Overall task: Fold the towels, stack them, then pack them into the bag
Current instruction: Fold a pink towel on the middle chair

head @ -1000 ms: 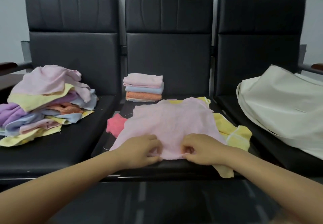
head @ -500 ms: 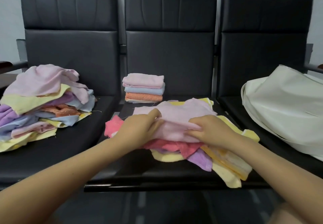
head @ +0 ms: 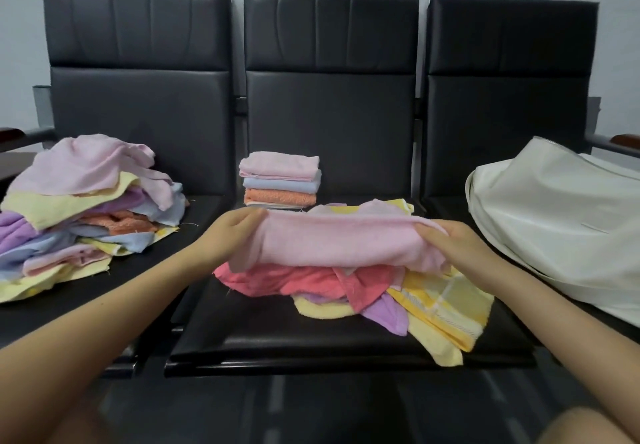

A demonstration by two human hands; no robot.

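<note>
A pink towel, folded in half, is held stretched above the middle seat. My left hand grips its left end and my right hand grips its right end. Under it lies a loose heap of red, yellow and purple towels. A stack of three folded towels, pink over blue over orange, sits at the back of the same seat. A large pile of unfolded towels covers the left seat. A cream bag lies on the right seat.
Three black leather chairs stand joined in a row against a pale wall. Armrests stick out at the far left and far right. The dark floor shows below the seat edges.
The pink towel lay flat with both hands at its near edge. That edge was carried away from me, folding it in half, and my hands have moved apart to its two ends and lifted it.
</note>
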